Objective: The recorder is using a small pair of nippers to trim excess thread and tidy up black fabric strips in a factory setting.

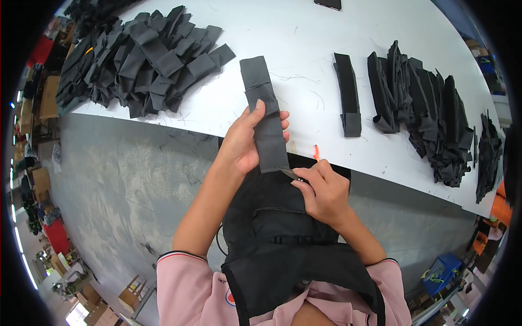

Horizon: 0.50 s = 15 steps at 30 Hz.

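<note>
Left hand (243, 144) pinches grey strap (265, 117) at centre; right hand (322, 191) grips snips (291, 174) at strap's lower end; untrimmed pile (144, 57) at 10 o'clock looks larger than done pile (429, 117) at 2; judged under halfway.

We have a single view, from the left of two fisheye cameras worn on the person's head, looking steeply down. It sits close above the two hands, which meet near the centre, the forearms coming in from about 6 o'clock. The white counter (326, 49) fills the upper half, from 10 o'clock round to 3 o'clock, its near edge bending with the lens. Grey floor (119, 179) shows toward 8 o'clock. A black rim rings the picture.
</note>
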Available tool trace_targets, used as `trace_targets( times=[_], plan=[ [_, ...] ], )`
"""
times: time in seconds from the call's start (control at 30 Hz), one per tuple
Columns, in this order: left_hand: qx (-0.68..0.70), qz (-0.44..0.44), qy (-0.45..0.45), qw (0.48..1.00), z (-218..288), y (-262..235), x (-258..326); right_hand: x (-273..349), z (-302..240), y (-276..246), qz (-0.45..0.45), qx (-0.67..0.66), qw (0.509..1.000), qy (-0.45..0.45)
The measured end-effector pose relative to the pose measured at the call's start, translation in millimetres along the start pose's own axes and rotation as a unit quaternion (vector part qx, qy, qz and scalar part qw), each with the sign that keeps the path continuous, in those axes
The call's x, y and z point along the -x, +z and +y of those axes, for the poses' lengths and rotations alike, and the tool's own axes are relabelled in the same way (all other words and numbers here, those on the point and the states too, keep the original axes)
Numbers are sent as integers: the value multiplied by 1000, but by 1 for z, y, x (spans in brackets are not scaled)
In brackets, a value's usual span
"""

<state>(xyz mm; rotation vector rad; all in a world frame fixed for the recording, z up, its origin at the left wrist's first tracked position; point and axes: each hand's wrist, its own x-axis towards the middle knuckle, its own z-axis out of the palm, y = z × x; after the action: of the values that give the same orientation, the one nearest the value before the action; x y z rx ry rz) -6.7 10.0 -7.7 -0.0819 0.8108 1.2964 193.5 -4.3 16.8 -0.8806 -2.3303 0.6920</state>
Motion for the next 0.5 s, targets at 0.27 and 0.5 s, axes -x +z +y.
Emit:
trace_targets(
  times=[0.27,0.5],
  plan=[
    [-48,36,7,998,2,12,6,-4,0,-13,-9,12,1000,5],
    [-68,21,2,997,4,16,7,-15,1,-19,-64,32,997,-34]
  ],
)
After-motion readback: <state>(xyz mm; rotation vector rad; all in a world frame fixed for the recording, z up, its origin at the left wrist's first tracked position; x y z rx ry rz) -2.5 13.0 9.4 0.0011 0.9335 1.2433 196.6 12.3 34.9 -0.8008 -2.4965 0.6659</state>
